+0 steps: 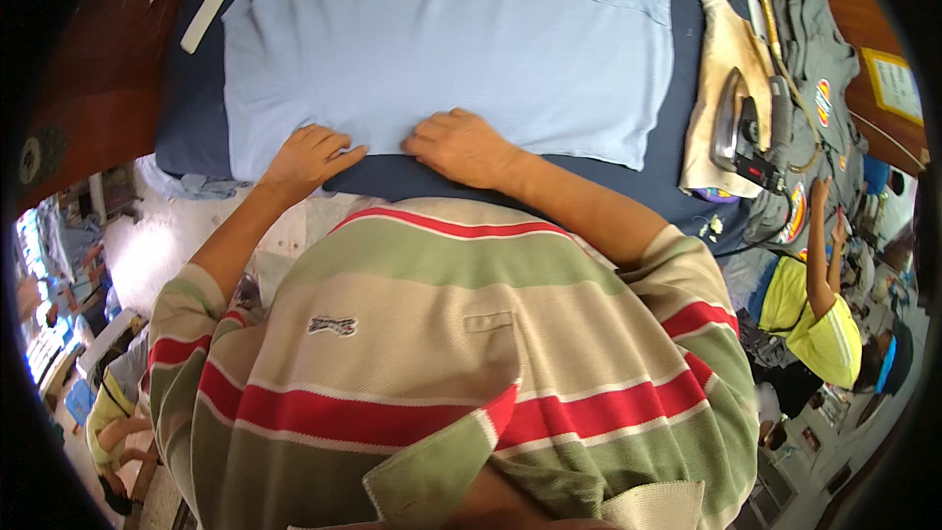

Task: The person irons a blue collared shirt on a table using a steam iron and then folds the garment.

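A light blue garment (442,49) lies spread over a dark navy padded table (186,123). Along its near edge, left of centre, my left hand (309,159) has its fingers bent over the cloth, thumb pointing right. My right hand (461,147) is a short way to the right at the same edge, fingers curled in on the fabric. Both appear to pinch the hem, though the fingertips are partly hidden. The cloth between them lies nearly flat.
To the right, an iron (731,123) with a cord rests on a cream cloth pad (716,39). Grey garments with patches (810,29) are piled beyond it. A white strip (206,17) lies at the far left. A person in a yellow shirt (829,344) works at the right.
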Demonstrator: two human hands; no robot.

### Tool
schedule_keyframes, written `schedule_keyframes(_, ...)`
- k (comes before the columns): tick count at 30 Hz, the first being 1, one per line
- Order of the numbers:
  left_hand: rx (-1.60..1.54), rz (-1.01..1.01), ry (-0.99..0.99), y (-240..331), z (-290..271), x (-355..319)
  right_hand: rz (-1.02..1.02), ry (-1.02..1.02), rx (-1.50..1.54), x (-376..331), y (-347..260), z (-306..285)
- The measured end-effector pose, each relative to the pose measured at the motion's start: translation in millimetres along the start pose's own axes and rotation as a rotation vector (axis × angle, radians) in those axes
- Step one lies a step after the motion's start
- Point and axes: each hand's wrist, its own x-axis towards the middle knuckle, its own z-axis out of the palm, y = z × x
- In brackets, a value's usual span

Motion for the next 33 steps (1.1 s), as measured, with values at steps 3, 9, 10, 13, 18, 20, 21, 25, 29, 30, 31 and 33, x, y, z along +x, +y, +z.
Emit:
schedule_keyframes(3,0.02,0.0,0.007,0.9,-0.2,2.5,-0.057,-0.15,-0.049,-8.8,-8.3,5.1)
schedule_keyframes(9,-0.165,-0.184,0.08,16.5,-7.3,25.6,0.015,-0.07,0.018,-16.1,-13.7,10.5)
schedule_keyframes(10,-0.232,-0.229,0.124,18.7,-2.3,37.5,0.016,-0.068,0.05,-15.3,-15.2,7.7)
schedule_keyframes(13,-0.467,-0.493,0.267,39.4,19.5,85.0,0.022,-0.09,0.154,-16.2,-18.7,3.4)
schedule_keyframes(18,-0.001,-0.572,-0.095,61.9,42.3,98.8,0.286,0.244,0.06,-57.5,-11.4,-30.5)
schedule_keyframes(20,0.014,-0.583,-0.089,62.8,41.4,99.0,0.705,0.62,-0.145,-100.4,7.6,-42.8)
schedule_keyframes(21,0.015,-0.592,-0.092,64.5,42.1,97.7,1.073,0.723,-0.121,-113.6,6.2,-59.6)
schedule_keyframes(25,0.035,-0.575,-0.091,62.4,44.4,98.4,1.499,0.539,-0.582,-188.5,23.8,-57.8)
schedule_keyframes(29,0.072,-0.581,-0.138,63.5,41.4,99.7,1.299,0.33,-0.722,-211.7,26.6,-39.5)
schedule_keyframes(30,0.079,-0.578,-0.118,62.6,42.0,99.9,1.283,0.393,-0.741,-217.0,30.3,-43.4)
schedule_keyframes(31,0.086,-0.574,-0.097,61.9,43.6,99.4,1.252,0.387,-0.73,-221.1,31.1,-43.9)
schedule_keyframes(33,0.09,-0.568,-0.069,61.1,45.6,98.6,1.215,0.368,-0.715,-228.1,31.7,-45.3)
